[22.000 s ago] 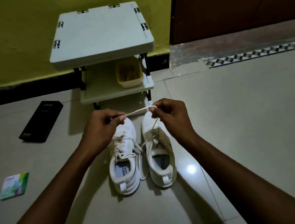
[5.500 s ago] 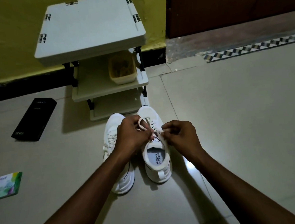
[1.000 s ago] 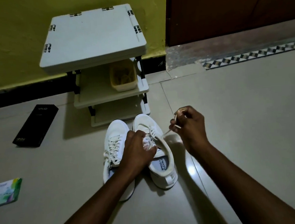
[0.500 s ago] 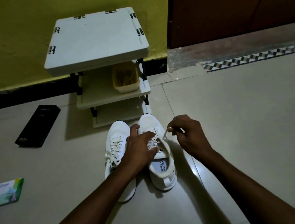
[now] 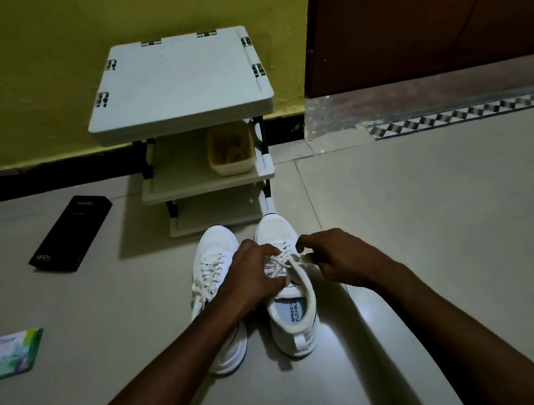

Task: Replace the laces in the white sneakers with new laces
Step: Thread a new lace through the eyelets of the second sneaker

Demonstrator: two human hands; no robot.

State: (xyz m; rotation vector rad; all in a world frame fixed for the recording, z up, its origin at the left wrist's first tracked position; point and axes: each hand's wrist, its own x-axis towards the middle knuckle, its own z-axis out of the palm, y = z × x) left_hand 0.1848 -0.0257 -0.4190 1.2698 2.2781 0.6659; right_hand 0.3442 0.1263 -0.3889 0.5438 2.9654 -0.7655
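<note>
white lace-up sneakers (image 5: 274,230) lower centre on pale tiled floor (image 5: 420,222), toes near white plastic shelf stand (image 5: 179,81) | left hand (image 5: 252,275) grips right-side sneaker's laced front; right hand (image 5: 340,257) pinches its white lace (image 5: 280,261) | open floor right; black box (image 5: 70,233), green packet (image 5: 14,353) left | yellow wall (image 5: 40,60), brown door (image 5: 420,20) behind

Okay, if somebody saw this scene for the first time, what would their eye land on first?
Probably the white sneakers in the middle of the floor, with both hands on the right-side sneaker: the left hand lies over its lacing, the right hand pinches the lace beside it. Behind them a small white rack stands by the yellow wall; a black box lies on the floor to the left.
</note>
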